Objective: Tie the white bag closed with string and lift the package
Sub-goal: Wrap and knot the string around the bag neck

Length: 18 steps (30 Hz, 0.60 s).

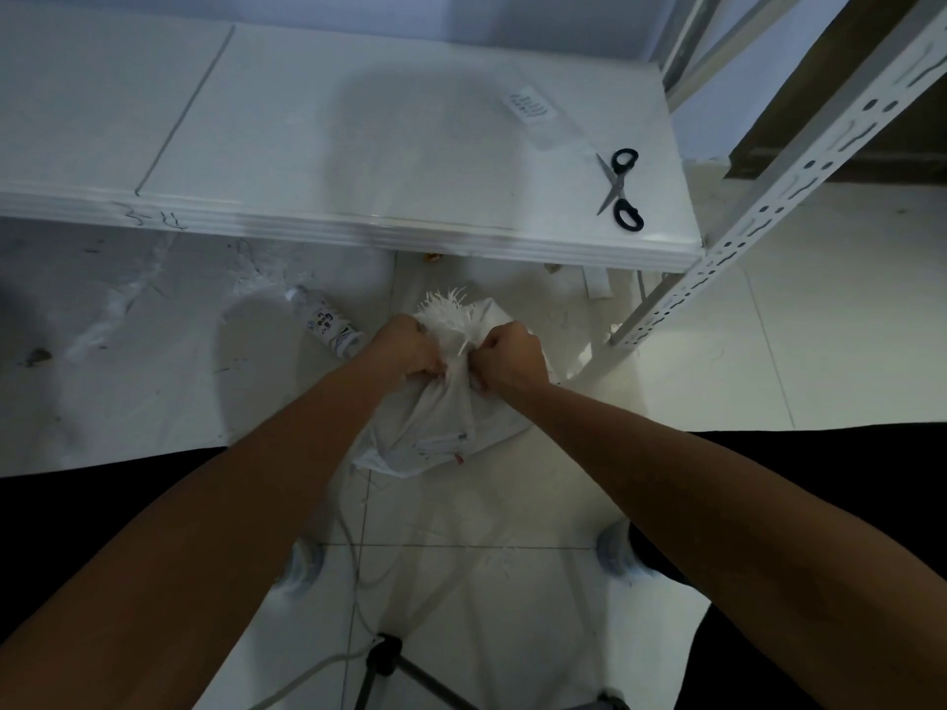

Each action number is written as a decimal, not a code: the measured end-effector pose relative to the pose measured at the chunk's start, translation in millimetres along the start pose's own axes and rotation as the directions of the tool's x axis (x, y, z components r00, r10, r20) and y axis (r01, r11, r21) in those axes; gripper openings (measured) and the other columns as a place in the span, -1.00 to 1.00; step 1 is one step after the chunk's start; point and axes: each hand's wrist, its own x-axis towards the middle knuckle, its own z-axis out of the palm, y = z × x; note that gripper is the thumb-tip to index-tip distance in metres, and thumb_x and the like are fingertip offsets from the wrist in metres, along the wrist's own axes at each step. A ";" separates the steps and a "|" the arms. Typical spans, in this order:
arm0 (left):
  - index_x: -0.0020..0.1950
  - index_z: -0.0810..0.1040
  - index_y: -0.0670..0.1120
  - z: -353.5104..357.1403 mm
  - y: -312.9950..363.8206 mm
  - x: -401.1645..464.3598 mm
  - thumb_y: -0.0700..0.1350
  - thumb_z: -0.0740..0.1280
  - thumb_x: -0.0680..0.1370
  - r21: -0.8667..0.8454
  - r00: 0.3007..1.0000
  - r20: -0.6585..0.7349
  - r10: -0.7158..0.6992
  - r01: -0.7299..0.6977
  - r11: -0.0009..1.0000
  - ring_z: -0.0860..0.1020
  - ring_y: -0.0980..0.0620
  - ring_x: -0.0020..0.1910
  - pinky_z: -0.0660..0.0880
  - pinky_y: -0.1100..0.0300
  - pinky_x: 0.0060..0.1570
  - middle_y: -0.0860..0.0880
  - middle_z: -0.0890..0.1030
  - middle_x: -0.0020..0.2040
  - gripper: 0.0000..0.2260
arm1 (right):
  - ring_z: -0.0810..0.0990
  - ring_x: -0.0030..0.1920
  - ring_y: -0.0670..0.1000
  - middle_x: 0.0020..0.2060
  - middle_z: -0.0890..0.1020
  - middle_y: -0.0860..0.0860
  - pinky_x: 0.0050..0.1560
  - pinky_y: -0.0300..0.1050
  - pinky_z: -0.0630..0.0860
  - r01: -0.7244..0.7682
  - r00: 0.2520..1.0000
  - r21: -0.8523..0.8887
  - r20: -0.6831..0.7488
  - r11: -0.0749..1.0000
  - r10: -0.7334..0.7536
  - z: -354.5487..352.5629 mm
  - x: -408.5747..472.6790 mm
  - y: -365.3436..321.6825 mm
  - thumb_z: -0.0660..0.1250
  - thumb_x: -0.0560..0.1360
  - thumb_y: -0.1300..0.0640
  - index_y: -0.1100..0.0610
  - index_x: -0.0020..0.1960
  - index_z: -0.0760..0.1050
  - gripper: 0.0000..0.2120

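Note:
A white woven bag (440,433) stands on the tiled floor below me, its frayed mouth (451,312) bunched together at the top. My left hand (412,348) and my right hand (512,358) are fists on either side of the gathered neck, pressed close to it. A short piece of white string (464,345) shows between the two fists at the neck. Each fist appears closed on a string end, though the fingers hide the ends. A loose length of white string (353,545) trails over the floor towards me.
A low white shelf board (358,161) lies just beyond the bag, with black-handled scissors (621,189) at its right end. A perforated metal rack post (758,207) slants down to the right of the bag. A plastic bottle (328,322) lies on the floor at left. A black tripod (389,663) stands near me.

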 end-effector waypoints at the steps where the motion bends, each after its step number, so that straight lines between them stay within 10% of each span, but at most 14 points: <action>1: -0.09 0.64 -0.29 -3.2 -0.5 -0.2 -0.38 0.50 0.19 -0.049 0.999 0.043 -0.028 0.030 0.998 0.67 -0.17 -0.06 0.61 -0.18 0.03 -0.23 0.69 -0.09 -0.70 | 0.68 -0.27 0.16 -0.35 0.67 0.17 -0.18 0.02 0.66 -0.009 1.000 0.026 0.017 1.000 0.008 -1.2 1.1 -0.3 0.38 0.39 0.15 0.23 -0.33 0.59 -0.82; 10: 0.00 0.66 -0.22 -0.1 -8.7 -18.6 -0.47 0.53 0.20 -0.205 0.996 0.089 0.008 0.010 0.979 0.66 -0.15 -0.03 0.59 -0.11 0.10 -0.17 0.70 -0.03 -0.59 | 0.72 -0.32 0.15 -0.31 0.69 0.22 -0.24 0.06 0.69 -0.080 0.985 0.184 0.167 0.980 0.049 -2.5 0.6 6.2 0.51 0.35 0.26 0.22 -0.29 0.50 -0.81; 18: -0.11 0.70 -0.11 10.9 -34.2 -14.5 0.06 0.64 -0.02 -0.146 0.976 -0.096 0.196 -0.209 0.967 0.70 -0.04 -0.11 0.62 -0.11 0.01 -0.06 0.73 -0.14 -0.46 | 0.71 -0.34 0.20 -0.25 0.68 0.26 -0.30 0.19 0.67 -0.050 0.976 0.277 0.218 0.959 -0.012 0.8 5.6 13.9 0.45 0.26 0.17 0.31 -0.11 0.52 -0.72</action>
